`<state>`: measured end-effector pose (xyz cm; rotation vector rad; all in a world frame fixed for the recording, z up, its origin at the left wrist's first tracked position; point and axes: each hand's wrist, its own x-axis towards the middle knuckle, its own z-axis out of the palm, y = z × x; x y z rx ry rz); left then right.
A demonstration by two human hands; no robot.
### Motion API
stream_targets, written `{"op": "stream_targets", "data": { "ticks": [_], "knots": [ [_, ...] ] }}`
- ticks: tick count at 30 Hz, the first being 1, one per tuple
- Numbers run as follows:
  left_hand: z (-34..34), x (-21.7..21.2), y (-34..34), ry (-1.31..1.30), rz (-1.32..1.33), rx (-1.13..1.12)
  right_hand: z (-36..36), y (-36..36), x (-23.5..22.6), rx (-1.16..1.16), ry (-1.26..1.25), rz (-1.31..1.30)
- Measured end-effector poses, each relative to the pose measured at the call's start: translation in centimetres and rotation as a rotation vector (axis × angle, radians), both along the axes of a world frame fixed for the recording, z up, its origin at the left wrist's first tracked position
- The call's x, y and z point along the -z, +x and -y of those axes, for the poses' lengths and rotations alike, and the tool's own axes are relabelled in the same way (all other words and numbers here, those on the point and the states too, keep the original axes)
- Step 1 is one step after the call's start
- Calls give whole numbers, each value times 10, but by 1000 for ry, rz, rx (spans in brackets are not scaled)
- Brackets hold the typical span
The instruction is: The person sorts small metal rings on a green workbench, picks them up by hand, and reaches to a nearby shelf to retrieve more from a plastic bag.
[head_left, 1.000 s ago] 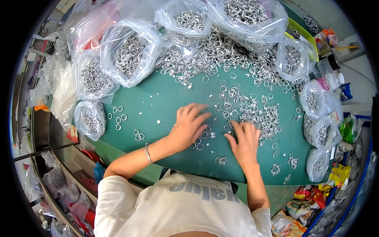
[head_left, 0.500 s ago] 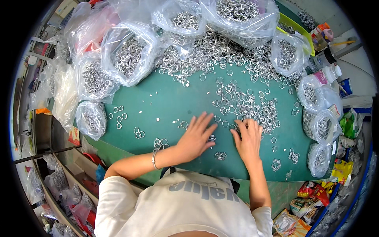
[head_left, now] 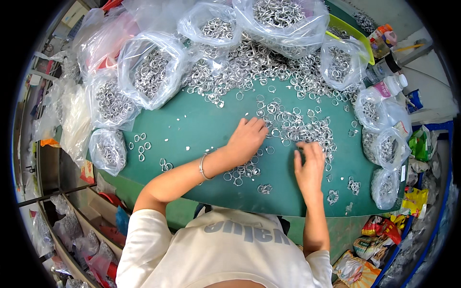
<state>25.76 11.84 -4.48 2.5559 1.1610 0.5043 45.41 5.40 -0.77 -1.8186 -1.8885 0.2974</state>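
left hand (head_left: pixel 247 139), right hand (head_left: pixel 309 165), metal rings (head_left: pixel 302 127)

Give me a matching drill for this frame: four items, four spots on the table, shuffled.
Items:
1. left hand
2. right hand
3. white bottle
4. small bag of rings

Places:
A. far right edge, lying on its side
B. near left edge of the green mat
C. flat on loose rings, mat centre
D. near side of the ring scatter, fingers spread

Pairs: 1-C, 2-D, 3-A, 4-B
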Motion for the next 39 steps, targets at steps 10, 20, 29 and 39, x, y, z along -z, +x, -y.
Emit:
{"op": "stream_targets", "data": {
  "ticks": [10,20,29,39],
  "knots": [
    [16,-16,-10,-379,485,-89,2,-15,4,-101,-376,-641],
    [21,-27,-7,-486,591,45,6,-28,15,-120,-372,-808],
    [31,-44,6,-839,775,-119,11,-36,13,45,-240,-808],
    [-2,-18,-12,-1068,851,-326,-8,15,-3,-74,-313,-359]
  ]
}}
